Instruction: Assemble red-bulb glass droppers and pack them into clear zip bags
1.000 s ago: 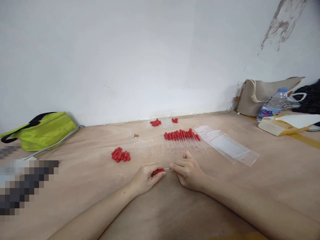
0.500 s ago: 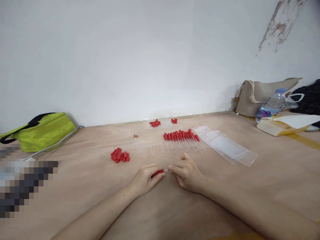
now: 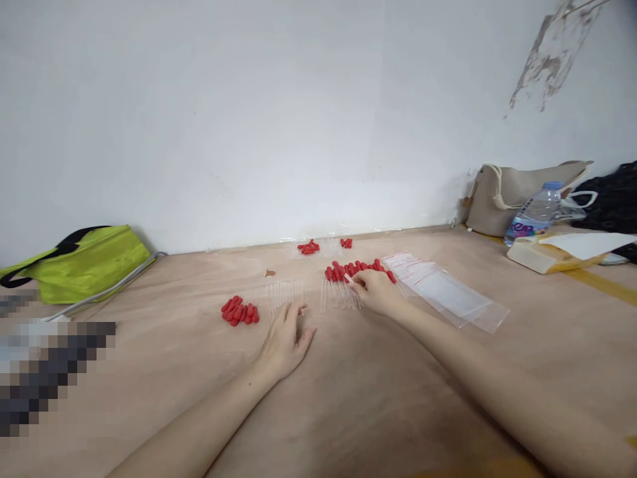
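Note:
My left hand [image 3: 286, 342] rests on the table with thumb and fingers apart, holding nothing. Its fingertips are at the near ends of a row of thin clear tubes [image 3: 283, 294]. A heap of loose red rubber bulbs [image 3: 239, 311] lies to its left. Over the row of assembled red-bulbed droppers [image 3: 342, 292], my right hand [image 3: 377, 292] is closed in a pinch on a dropper [image 3: 339, 268] at the row's left part. The hand covers the middle and right tubes of that row.
Clear zip bags [image 3: 448, 292] overlap to the right. Near the wall are more red bulbs [image 3: 309, 247] with clear tubes. A yellow-green bag [image 3: 94, 262] is at left; a water bottle [image 3: 535, 212], beige bag [image 3: 512, 192] and open packet [image 3: 535, 257] stand at right.
My right hand has moved forward to the dropper row, bringing a dropper away from my left hand. The left has released the bulb, opened, and shifted slightly toward the clear tubes.

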A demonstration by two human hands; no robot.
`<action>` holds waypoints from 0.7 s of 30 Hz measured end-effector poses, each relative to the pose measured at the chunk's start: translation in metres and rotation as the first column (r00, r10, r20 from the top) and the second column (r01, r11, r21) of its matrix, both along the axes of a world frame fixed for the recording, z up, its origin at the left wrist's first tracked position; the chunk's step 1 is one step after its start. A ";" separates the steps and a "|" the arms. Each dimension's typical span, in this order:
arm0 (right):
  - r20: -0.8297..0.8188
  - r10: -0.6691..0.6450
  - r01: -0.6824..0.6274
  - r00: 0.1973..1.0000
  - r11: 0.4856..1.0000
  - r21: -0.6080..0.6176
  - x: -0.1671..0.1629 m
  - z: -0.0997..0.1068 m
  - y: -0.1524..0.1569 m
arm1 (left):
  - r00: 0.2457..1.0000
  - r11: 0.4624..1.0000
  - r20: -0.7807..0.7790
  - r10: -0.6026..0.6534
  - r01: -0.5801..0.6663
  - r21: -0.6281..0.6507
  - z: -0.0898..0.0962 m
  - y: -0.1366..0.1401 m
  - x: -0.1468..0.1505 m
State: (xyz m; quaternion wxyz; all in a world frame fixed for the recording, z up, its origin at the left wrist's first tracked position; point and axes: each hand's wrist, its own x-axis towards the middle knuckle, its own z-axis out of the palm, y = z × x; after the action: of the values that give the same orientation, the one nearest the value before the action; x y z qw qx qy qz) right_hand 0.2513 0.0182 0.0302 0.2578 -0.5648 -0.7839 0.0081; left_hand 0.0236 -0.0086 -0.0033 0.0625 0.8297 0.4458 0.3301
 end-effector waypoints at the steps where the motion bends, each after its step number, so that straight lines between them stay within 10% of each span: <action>1: -0.099 -0.080 0.072 0.992 0.994 -0.081 -0.002 0.000 0.009 | 1.000 1.000 -0.016 -0.002 0.002 -0.011 0.000 0.001 0.000; 6: -0.257 -0.283 0.231 0.924 0.949 -0.214 -0.020 -0.009 0.044 | 0.998 0.999 -0.054 -0.030 0.027 -0.046 0.001 0.003 -0.001; 21: -0.222 -0.317 0.280 0.922 0.942 -0.185 -0.047 -0.023 0.054 | 0.998 0.997 -0.055 -0.016 0.012 -0.072 -0.001 0.003 0.000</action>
State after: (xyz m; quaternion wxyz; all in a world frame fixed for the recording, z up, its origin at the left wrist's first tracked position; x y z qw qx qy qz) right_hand 0.2045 0.0719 0.0067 0.3091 -0.6900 -0.6471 0.0981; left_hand 0.0238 -0.0051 -0.0038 0.0821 0.8390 0.4528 0.2905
